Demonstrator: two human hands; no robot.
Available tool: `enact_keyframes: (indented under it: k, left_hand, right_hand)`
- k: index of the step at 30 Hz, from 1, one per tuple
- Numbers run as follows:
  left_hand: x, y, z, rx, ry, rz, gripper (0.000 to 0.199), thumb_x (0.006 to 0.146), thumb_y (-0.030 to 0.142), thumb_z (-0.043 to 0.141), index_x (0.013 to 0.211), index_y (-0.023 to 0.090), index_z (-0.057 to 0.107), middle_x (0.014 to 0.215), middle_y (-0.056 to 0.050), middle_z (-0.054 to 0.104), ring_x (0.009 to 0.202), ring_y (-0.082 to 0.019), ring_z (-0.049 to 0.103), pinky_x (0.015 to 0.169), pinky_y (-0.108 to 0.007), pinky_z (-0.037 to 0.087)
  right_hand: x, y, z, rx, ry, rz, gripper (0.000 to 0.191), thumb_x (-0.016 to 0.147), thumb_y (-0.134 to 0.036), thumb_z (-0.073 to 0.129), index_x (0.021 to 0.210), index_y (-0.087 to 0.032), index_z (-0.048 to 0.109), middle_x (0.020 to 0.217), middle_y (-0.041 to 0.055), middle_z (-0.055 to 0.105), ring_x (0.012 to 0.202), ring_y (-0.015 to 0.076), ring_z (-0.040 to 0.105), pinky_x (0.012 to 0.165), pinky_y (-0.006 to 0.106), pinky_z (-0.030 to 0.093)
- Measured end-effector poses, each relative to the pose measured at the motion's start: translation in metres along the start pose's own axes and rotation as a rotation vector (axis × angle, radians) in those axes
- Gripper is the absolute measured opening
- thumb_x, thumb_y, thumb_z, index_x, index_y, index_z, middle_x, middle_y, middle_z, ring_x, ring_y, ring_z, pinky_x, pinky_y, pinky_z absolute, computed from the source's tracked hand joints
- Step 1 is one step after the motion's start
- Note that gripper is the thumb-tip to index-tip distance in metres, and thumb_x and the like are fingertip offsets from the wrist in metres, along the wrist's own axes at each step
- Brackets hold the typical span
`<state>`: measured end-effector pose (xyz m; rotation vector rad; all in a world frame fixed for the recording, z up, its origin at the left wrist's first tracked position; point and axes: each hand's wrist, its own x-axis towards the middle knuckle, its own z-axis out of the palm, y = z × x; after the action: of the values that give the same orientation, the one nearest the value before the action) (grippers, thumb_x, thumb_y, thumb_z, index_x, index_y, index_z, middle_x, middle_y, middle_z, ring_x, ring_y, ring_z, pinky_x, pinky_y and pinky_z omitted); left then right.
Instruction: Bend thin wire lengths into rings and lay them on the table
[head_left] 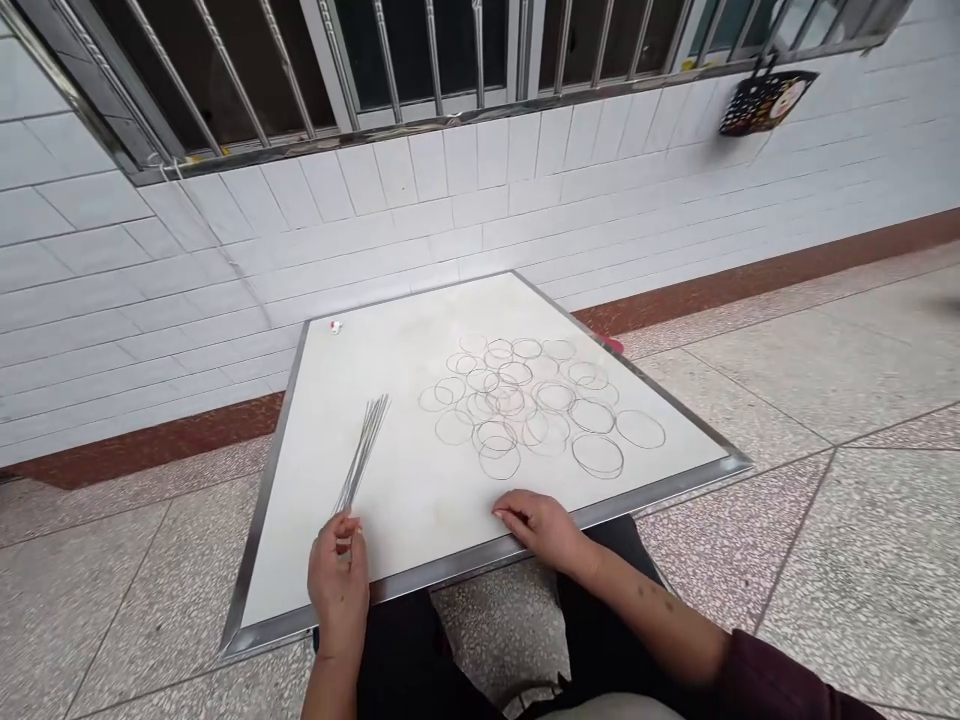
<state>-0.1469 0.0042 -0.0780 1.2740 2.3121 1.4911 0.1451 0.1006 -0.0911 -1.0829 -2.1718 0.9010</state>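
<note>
A slim bundle of straight metal wires [364, 450] lies slanted on the left part of the white table. At its near end, my left hand [339, 580] has its fingers curled in, with the fingertips on the wire ends. My right hand [541, 530] rests by the table's front edge, thumb and fingers pinched together. Anything thin between those fingertips is too small to make out. Beyond the right hand, many thin wire rings [514, 374] lie spread and overlapping. Some rings [597, 474] lie closer to the right edge.
The white tabletop [420, 540] has a grey metal rim. A small white and red object [335, 326] sits in its far left corner. Behind stands a white tiled wall [420, 230] with barred windows. A dark patterned bag [769, 100] hangs at the right.
</note>
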Motion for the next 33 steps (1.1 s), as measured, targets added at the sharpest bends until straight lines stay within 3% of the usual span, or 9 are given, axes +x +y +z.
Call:
enact_keyframes:
  k: [4, 12, 21, 25, 33]
  left_hand:
    - [0.024, -0.008, -0.003, 0.105, 0.012, 0.056, 0.037, 0.087, 0.031, 0.052, 0.122, 0.021, 0.058, 0.095, -0.007, 0.07, 0.088, -0.026, 0.062, 0.076, -0.04, 0.051]
    - [0.072, 0.005, 0.038, 0.274, -0.125, 0.29, 0.039, 0.082, 0.01, 0.049, 0.119, 0.017, 0.061, 0.091, -0.011, 0.07, 0.092, -0.03, 0.06, 0.087, -0.046, 0.046]
    - [0.077, -0.011, 0.036, 0.364, -0.146, 0.361, 0.039, 0.086, 0.008, 0.044, 0.12, 0.016, 0.06, 0.088, -0.012, 0.068, 0.085, -0.03, 0.061, 0.083, -0.045, 0.045]
    - [0.074, -0.015, 0.032, 0.376, -0.148, 0.369, 0.039, 0.087, 0.011, 0.044, 0.122, 0.017, 0.06, 0.087, -0.011, 0.068, 0.084, -0.029, 0.061, 0.082, -0.044, 0.045]
    - [0.065, -0.019, 0.027, 0.398, -0.118, 0.401, 0.035, 0.091, 0.017, 0.045, 0.123, 0.016, 0.059, 0.099, -0.016, 0.072, 0.088, -0.032, 0.06, 0.082, -0.045, 0.044]
  right_hand:
    - [-0.001, -0.001, 0.006, -0.068, -0.001, 0.008, 0.026, 0.095, -0.03, 0.045, 0.094, -0.021, 0.07, 0.092, 0.0063, 0.072, 0.087, 0.022, 0.066, 0.08, 0.034, 0.05]
    - [-0.006, 0.002, 0.01, -0.122, 0.012, -0.008, 0.028, 0.097, -0.031, 0.042, 0.097, -0.021, 0.069, 0.092, 0.0068, 0.071, 0.087, 0.022, 0.066, 0.081, 0.034, 0.049]
    - [-0.001, -0.012, 0.009, -0.124, -0.024, -0.017, 0.024, 0.095, -0.026, 0.046, 0.096, -0.022, 0.069, 0.089, 0.0063, 0.07, 0.084, 0.0218, 0.065, 0.075, 0.032, 0.049]
    - [0.034, -0.033, 0.023, -0.075, -0.068, -0.083, 0.021, 0.096, -0.024, 0.048, 0.1, -0.022, 0.069, 0.093, 0.0045, 0.069, 0.085, 0.0187, 0.065, 0.078, 0.03, 0.05]
    - [0.164, -0.064, 0.084, -0.117, -0.158, -0.25, 0.022, 0.095, -0.015, 0.052, 0.108, -0.022, 0.068, 0.11, 0.005, 0.064, 0.097, 0.018, 0.062, 0.085, 0.03, 0.05]
